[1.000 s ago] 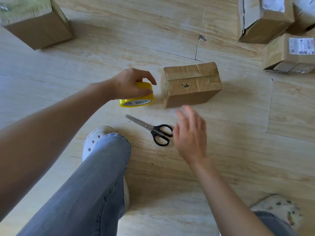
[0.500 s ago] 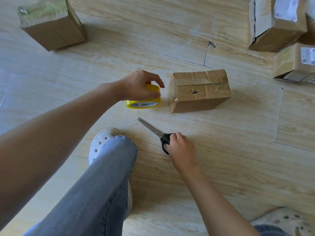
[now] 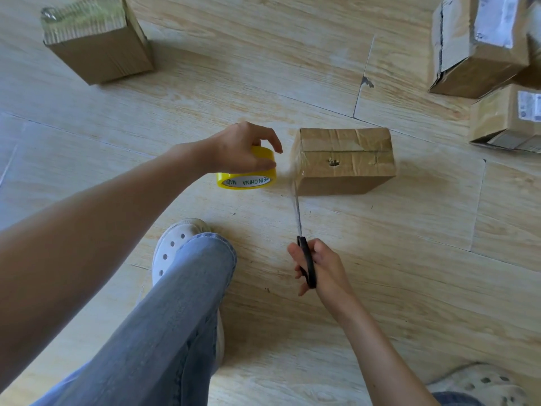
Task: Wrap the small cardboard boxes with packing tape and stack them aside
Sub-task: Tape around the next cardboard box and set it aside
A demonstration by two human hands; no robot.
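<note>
The right hand [image 3: 319,268], which half a second ago was just closing on the scissors [image 3: 303,244] lying on the floor [image 3: 409,273], has lifted them; its fingers are wrapped around the black handles and the blades now point at the strip of tape between roll and box [image 3: 345,161]. The left hand [image 3: 243,149] has stayed curled over the yellow tape roll [image 3: 248,177], holding it down just beside the box's left end. The box sits on the floor in the same place, well apart from other boxes [image 3: 480,48] at right.
</note>
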